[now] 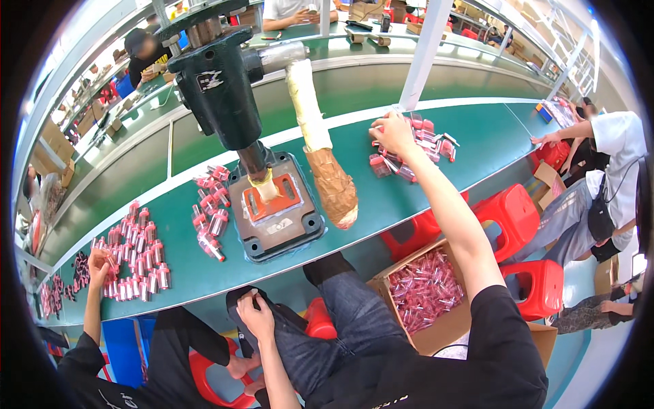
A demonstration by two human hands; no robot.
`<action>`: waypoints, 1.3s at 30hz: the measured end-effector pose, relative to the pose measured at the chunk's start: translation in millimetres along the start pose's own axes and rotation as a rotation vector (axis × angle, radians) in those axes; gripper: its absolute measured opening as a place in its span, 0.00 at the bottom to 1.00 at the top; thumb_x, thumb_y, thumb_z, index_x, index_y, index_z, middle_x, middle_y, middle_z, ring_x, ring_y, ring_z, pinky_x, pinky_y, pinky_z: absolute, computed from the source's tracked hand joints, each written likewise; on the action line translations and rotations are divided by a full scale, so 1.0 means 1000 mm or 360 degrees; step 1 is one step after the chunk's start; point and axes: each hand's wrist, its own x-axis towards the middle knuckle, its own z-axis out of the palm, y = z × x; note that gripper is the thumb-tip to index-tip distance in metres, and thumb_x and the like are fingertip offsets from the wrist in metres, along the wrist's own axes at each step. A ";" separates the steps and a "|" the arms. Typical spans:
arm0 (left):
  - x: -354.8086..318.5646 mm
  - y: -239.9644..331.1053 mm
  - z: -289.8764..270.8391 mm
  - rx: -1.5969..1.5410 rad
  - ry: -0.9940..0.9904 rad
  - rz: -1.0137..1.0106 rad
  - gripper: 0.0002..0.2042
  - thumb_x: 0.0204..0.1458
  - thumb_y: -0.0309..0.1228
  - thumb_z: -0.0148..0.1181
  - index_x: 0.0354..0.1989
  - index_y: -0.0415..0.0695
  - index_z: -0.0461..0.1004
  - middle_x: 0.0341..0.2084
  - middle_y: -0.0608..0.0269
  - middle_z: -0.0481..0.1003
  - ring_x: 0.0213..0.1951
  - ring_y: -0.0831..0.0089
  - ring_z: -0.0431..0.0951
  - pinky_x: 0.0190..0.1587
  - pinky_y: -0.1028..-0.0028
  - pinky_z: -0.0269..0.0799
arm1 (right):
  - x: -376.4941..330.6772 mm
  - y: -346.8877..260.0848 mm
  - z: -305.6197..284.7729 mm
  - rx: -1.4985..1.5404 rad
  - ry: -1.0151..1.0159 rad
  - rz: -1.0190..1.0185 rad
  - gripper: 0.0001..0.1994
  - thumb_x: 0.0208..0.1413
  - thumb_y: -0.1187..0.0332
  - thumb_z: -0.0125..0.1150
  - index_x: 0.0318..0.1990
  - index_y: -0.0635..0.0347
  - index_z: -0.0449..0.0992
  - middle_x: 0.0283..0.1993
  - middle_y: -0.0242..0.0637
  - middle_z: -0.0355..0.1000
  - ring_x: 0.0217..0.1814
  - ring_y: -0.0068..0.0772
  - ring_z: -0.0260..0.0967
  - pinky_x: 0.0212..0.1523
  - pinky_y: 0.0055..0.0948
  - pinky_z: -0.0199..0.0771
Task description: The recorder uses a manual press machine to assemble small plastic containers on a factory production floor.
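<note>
My right hand point(392, 133) reaches far forward over the green bench point(477, 136). Its fingers bend down onto the left edge of a pile of small pink-and-clear tube parts point(415, 146); the hand hides whether they grip one. My left hand point(255, 315) rests low on my thigh near the bench's front edge, fingers curled, with nothing visible in it. In front of me stands a dark press machine point(218, 88) with a taped lever handle point(327, 177) over a grey base with an orange fixture point(276, 204). More pink parts point(211, 218) lie left of the base.
A cardboard box of pink parts point(426, 290) sits by my right knee, with red stools point(511, 211) beside it. A co-worker's hand point(99, 262) on my left touches rows of standing pink parts point(136, 252). Another person point(606, 177) sits at the right end.
</note>
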 end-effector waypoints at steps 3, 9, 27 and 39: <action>0.000 0.003 0.004 -0.0028 0.0009 0.0034 0.06 0.51 0.22 0.58 0.37 0.38 0.77 0.33 0.55 0.76 0.39 0.57 0.74 0.45 0.62 0.66 | -0.001 0.017 -0.003 0.0023 -0.0087 0.0084 0.12 0.49 0.67 0.57 0.41 0.54 0.82 0.46 0.45 0.73 0.53 0.48 0.69 0.55 0.42 0.69; 0.001 0.004 0.000 -0.0046 0.0020 -0.0034 0.06 0.51 0.22 0.57 0.37 0.39 0.77 0.33 0.55 0.76 0.40 0.57 0.74 0.46 0.64 0.65 | -0.056 -0.032 -0.065 0.0487 0.0396 0.0036 0.10 0.55 0.70 0.61 0.44 0.61 0.79 0.44 0.45 0.76 0.48 0.45 0.74 0.51 0.37 0.72; 0.003 0.012 -0.022 -0.0315 -0.0435 -0.0052 0.09 0.53 0.30 0.60 0.40 0.41 0.75 0.31 0.52 0.76 0.39 0.52 0.75 0.44 0.59 0.68 | -0.332 -0.207 0.046 0.0860 -0.0649 0.0118 0.06 0.50 0.66 0.61 0.28 0.56 0.81 0.28 0.39 0.77 0.34 0.45 0.72 0.37 0.42 0.72; 0.123 0.043 -0.129 -0.0261 0.0122 -0.0151 0.10 0.59 0.28 0.55 0.45 0.36 0.73 0.29 0.57 0.78 0.32 0.72 0.79 0.38 0.72 0.72 | -0.331 -0.213 0.047 0.1024 -0.0664 0.0202 0.08 0.51 0.64 0.64 0.29 0.58 0.81 0.24 0.39 0.75 0.32 0.44 0.73 0.36 0.41 0.72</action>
